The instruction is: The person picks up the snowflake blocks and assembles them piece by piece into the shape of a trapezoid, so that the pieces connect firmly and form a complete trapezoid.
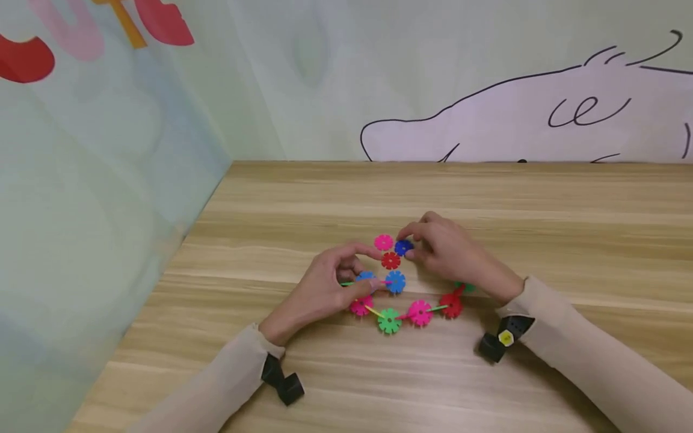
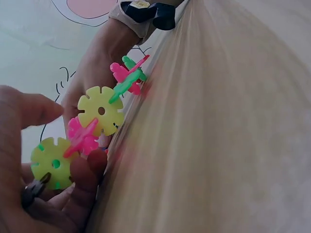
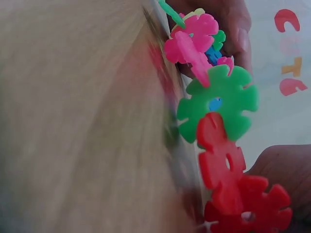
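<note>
Plastic notched snowflake discs interlock into a curved chain on the table. In the head view its front run includes a green disc [image 1: 388, 325], a pink disc [image 1: 420, 313] and a red disc [image 1: 450, 305]. My left hand [image 1: 319, 288] grips the chain's left part, thumb over it near a light blue disc [image 1: 397, 282]. Its fingers curl by a yellow disc [image 2: 43, 160] in the left wrist view. My right hand [image 1: 449, 249] pinches a dark blue disc [image 1: 403, 247] between thumb and forefinger. Beside that lie a red disc [image 1: 390, 261] and a pink disc [image 1: 383, 242]; the left forefinger reaches the red one.
The wood-grain table [image 1: 292, 198] meets a wall [image 1: 303, 78] with cartoon drawings at its far edge. Another printed wall [image 1: 97, 198] runs along the left side. Each wrist carries a black camera mount, one of them the right mount [image 1: 492, 347].
</note>
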Action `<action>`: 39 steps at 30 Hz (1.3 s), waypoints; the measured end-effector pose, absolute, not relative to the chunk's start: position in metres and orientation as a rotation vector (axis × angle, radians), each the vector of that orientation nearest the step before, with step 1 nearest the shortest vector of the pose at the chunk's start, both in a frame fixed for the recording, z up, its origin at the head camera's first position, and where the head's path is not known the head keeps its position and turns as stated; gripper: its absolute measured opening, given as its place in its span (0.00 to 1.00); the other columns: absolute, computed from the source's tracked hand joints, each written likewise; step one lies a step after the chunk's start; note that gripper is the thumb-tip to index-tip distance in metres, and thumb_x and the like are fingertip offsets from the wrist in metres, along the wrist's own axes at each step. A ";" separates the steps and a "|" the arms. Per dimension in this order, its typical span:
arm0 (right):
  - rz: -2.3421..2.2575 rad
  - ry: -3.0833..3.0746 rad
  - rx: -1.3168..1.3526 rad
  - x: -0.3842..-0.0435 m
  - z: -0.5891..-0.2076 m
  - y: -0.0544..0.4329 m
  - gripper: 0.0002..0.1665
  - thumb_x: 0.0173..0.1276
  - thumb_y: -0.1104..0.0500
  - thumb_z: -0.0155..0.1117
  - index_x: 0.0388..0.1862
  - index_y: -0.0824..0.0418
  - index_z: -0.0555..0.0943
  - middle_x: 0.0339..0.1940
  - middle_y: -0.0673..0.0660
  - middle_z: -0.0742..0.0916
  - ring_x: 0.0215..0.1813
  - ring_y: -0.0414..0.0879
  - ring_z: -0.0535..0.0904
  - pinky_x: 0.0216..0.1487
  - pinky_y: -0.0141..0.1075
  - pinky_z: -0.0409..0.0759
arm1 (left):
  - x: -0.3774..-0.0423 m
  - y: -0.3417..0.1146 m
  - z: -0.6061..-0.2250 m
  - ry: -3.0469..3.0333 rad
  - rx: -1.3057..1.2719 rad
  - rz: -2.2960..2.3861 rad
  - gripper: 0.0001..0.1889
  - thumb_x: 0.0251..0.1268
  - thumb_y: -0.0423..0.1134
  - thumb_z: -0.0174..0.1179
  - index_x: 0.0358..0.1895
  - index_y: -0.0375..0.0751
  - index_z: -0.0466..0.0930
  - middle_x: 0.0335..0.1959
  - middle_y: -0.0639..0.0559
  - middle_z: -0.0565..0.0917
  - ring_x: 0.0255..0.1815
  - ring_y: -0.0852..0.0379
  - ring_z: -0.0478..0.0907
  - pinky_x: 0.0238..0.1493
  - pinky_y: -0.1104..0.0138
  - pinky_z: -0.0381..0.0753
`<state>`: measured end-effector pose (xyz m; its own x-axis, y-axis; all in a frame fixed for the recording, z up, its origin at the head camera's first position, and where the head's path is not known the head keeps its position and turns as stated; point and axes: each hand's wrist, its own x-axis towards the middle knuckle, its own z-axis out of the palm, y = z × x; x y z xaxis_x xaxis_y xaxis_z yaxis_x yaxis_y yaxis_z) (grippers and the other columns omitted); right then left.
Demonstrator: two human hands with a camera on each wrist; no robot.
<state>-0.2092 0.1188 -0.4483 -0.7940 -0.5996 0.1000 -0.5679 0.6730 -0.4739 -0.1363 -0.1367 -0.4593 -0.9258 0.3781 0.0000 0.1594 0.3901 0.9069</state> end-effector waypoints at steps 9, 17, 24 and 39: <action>-0.986 2.752 -0.905 -0.201 -0.444 0.125 0.07 0.71 0.67 0.74 0.41 0.57 0.84 0.34 0.51 0.91 0.36 0.45 0.81 0.42 0.38 0.79 | -0.135 -0.133 -0.459 2.447 0.367 1.527 0.09 0.68 0.47 0.75 0.48 0.55 0.93 0.47 0.58 0.94 0.42 0.60 0.88 0.41 0.71 0.82; -1.168 2.669 -0.916 -0.180 -0.439 0.133 0.10 0.68 0.69 0.76 0.34 0.56 0.85 0.32 0.48 0.92 0.35 0.40 0.85 0.42 0.33 0.83 | -0.137 -0.136 -0.463 2.505 0.407 1.550 0.08 0.69 0.48 0.74 0.46 0.54 0.95 0.45 0.58 0.95 0.49 0.59 0.89 0.51 0.66 0.85; -1.189 2.656 -0.958 -0.172 -0.444 0.128 0.11 0.66 0.70 0.77 0.33 0.55 0.85 0.30 0.47 0.93 0.34 0.37 0.87 0.42 0.31 0.86 | -0.137 -0.135 -0.465 2.494 0.428 1.565 0.09 0.70 0.47 0.73 0.48 0.53 0.95 0.47 0.58 0.95 0.52 0.60 0.88 0.57 0.64 0.85; -1.188 2.700 -1.102 -0.165 -0.448 0.122 0.14 0.65 0.72 0.76 0.30 0.55 0.84 0.27 0.47 0.91 0.31 0.36 0.84 0.37 0.31 0.85 | -0.136 -0.134 -0.465 2.516 0.450 1.582 0.08 0.70 0.47 0.73 0.47 0.53 0.94 0.47 0.59 0.95 0.52 0.60 0.88 0.56 0.65 0.84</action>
<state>-0.1648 0.1217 -0.4477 -0.7552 -0.5971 0.2705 -0.6029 0.4707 -0.6442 -0.1361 -0.1342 -0.4653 -0.9463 0.3205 0.0434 0.1779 0.4038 0.8974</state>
